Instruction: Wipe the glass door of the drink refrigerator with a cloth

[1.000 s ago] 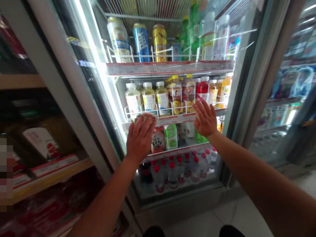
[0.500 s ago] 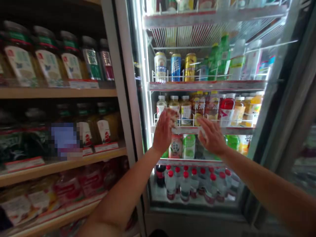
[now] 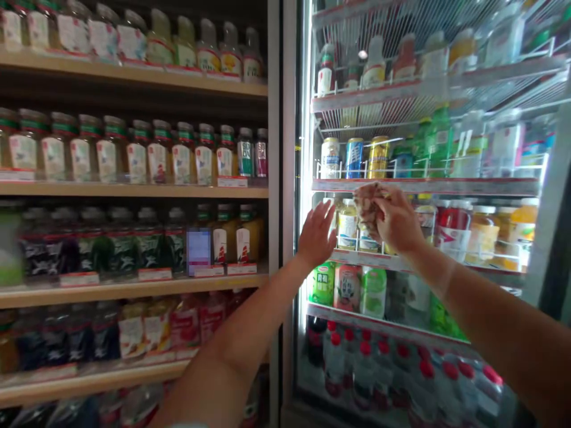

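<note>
A crumpled brownish cloth [image 3: 369, 202] is pinched in the fingers of my right hand [image 3: 397, 220], raised in front of the lit drinks cooler [image 3: 426, 185]. To its left, my left hand [image 3: 317, 235] is open and empty, its fingers spread toward the cooler's left side. Behind the hands, a shelf of bottled drinks [image 3: 454, 226] is partly covered by them. Whether either hand touches a glass front cannot be made out. Cans [image 3: 354, 157] stand on the cooler shelf just above the cloth.
Left of the cooler, wooden shelves [image 3: 134, 189] hold rows of bottles. A grey upright frame [image 3: 285, 178] divides the two units. Several clear bottles with red caps [image 3: 366, 362] fill the cooler's bottom. A blurred-out bluish rectangle [image 3: 198, 249] sits at a shelf edge.
The cloth has passed from my left hand to my right hand, which has closed on it and risen. My left hand has opened. The view has swung left, showing more of the wooden shelves.
</note>
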Tool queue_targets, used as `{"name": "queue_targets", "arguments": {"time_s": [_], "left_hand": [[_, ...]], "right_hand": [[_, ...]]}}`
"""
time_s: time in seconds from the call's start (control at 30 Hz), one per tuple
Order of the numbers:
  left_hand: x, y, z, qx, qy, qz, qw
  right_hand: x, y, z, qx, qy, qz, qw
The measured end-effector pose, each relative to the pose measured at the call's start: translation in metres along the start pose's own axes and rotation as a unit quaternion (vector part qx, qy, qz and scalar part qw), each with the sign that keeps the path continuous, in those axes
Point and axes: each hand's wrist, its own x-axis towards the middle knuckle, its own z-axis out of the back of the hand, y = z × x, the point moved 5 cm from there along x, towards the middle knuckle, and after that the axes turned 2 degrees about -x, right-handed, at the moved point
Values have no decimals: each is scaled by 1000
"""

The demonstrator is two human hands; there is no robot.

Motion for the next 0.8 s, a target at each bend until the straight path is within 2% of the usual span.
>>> {"name": "queue_targets", "arguments": {"time_s": [0.03, 0.1, 0.2, 0.3, 0.4, 0.47, 0.57, 0.63, 0.7, 0.8], "left_hand": [[12, 6, 1, 14, -10, 24, 1000], [40, 8, -3, 25, -25, 54, 998], [69, -16, -27, 26, -20, 48, 998], [74, -44, -53, 28, -5, 49, 998], [68, -53, -64, 28, 1, 71, 997], [67, -49, -59, 26, 14, 68, 997], [73, -34, -41, 21, 39, 29, 999], [77, -19, -27, 28, 22, 24, 999], [78, -4, -18, 46, -14, 50, 998], [74, 9, -22, 63, -38, 75, 994]], "right_hand": [[0, -4, 4, -26, -11, 6, 1000], [-7, -3, 5, -70, 11, 63, 996], [-32, 7, -7, -74, 68, 152, 983], [-58, 17, -13, -60, 42, 114, 991], [-69, 27, -12, -47, 31, 50, 997], [-68, 30, -8, -46, 36, 43, 997], [-59, 24, -1, -68, 44, 84, 993], [-53, 16, 2, -64, 47, 120, 990], [-52, 11, 2, -35, 54, 168, 984], [-59, 11, -2, -6, 87, 245, 966]]}}
